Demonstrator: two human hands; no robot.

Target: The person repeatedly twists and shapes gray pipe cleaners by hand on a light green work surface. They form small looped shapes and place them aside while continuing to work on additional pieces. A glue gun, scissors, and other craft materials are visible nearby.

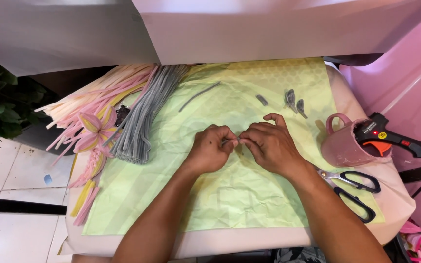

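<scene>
Your left hand (210, 148) and right hand (269, 143) meet at the centre of the frame, fingertips curled tight and pinching a short grey pipe cleaner piece (232, 141) between them; only a sliver of it shows, the rest hidden by your fingers. Both hands hover just above the pale green cloth (230, 195) that covers the small table (391, 214). To the left of your left hand lies a thick bundle of grey pipe cleaners (144, 117), and beyond it, at the left edge of the cloth, a spread of pink and cream pipe cleaners (93, 104) with a finished pink flower (93, 127) on top. Above your hands a single grey pipe cleaner (199, 96) lies loose, and a few small grey bent pieces (291, 100) sit toward the upper right. Right of your right wrist lie black-handled scissors (354, 190), near a pink mug (342, 143) holding a black glue gun (391, 139).
</scene>
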